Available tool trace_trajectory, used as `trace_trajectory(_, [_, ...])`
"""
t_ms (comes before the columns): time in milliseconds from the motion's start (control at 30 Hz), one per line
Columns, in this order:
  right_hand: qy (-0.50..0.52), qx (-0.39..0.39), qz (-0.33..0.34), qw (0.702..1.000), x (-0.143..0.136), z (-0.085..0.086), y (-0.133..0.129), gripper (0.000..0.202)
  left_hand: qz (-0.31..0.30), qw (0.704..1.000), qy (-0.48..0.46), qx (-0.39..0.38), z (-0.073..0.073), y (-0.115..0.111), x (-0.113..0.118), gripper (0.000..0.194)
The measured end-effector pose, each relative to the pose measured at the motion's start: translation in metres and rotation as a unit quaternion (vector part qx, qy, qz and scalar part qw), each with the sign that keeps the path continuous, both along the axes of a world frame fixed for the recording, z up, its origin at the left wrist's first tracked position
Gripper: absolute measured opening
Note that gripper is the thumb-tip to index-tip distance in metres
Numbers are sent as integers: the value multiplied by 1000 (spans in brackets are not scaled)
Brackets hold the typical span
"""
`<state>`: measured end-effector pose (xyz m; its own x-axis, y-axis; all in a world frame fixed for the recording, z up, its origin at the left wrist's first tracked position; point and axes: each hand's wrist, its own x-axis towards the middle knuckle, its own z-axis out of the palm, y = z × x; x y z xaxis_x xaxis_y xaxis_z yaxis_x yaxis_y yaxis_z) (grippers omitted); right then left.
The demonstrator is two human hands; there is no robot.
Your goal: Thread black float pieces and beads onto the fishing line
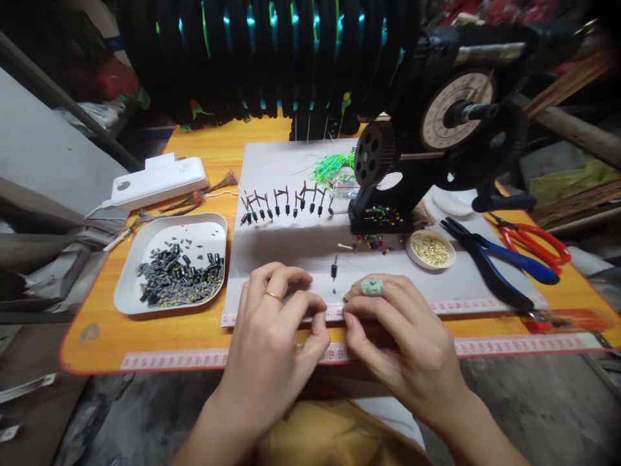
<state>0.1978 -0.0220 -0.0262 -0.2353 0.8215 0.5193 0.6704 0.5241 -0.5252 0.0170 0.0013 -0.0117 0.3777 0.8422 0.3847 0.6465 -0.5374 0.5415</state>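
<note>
My left hand (284, 317), with a gold ring, is closed in a pinch of thumb and forefinger at the white board's (286, 246) front edge. Facing it, a short gap away, my right hand (398, 317) pinches too, with a green wrap on one finger. A tiny dark speck shows at its fingertips; what either pinch holds is too small to make out. Just beyond the fingertips lies a small black cylinder with a thin stem (334, 269), and a tiny grey piece (334, 291) lies nearer. Farther back, several similar black pieces (287, 208) stand in a row.
A white tray (121, 291) of small grey and black parts stands left. On the right are a dish (411, 257) of gold bits, blue-handled pliers (509, 259) and red-handled pliers (533, 239). Behind looms a black geared machine (388, 200); a white power strip (160, 181) lies left.
</note>
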Motion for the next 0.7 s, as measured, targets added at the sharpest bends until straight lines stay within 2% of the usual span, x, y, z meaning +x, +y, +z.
trace_trajectory(167, [2,-13,-4,1000,1,-1,-1,15,8,1000,-8,-19,0,2,1,12])
trace_trajectory(700, [-19,-4,-23,1000,3,2,0,12,22,999,-22,-9,-3,4,4,11])
